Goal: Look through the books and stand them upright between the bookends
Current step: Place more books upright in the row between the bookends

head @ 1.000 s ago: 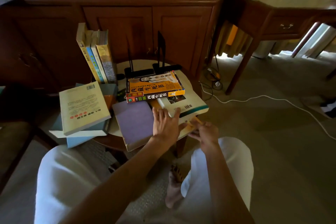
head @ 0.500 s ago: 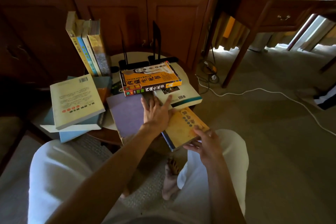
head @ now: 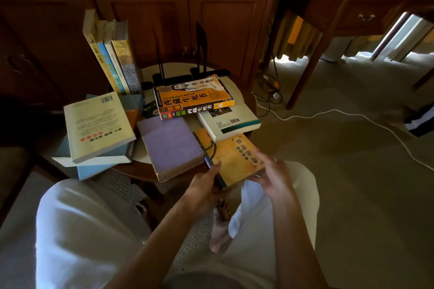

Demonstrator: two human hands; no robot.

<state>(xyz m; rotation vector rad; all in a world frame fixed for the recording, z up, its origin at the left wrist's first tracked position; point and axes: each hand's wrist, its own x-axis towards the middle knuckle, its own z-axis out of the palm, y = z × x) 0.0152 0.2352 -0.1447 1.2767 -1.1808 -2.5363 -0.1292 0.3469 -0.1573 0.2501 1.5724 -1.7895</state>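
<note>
Both hands hold a tan-orange paperback [head: 231,156] over the near edge of the small round table [head: 237,84]. My left hand [head: 203,186] grips its dark spine from below. My right hand [head: 273,175] holds its right edge. Two black bookends [head: 199,54] stand at the back of the table with nothing between them. Several books [head: 112,56] stand leaning at the back left. Lying flat are an orange book [head: 193,96], a white book [head: 231,122] and a purple-covered book [head: 171,144].
A pile of cream and blue books [head: 96,129] lies at the table's left. A wooden cabinet [head: 178,12] stands behind, a desk [head: 352,9] at the right. A white cable [head: 352,116] crosses the carpet. My white-clad knees [head: 77,230] are below the table edge.
The tan-orange book has been drawn out from under the white book toward me. My left hand left the table's books and moved onto its spine; my right hand stayed on it.
</note>
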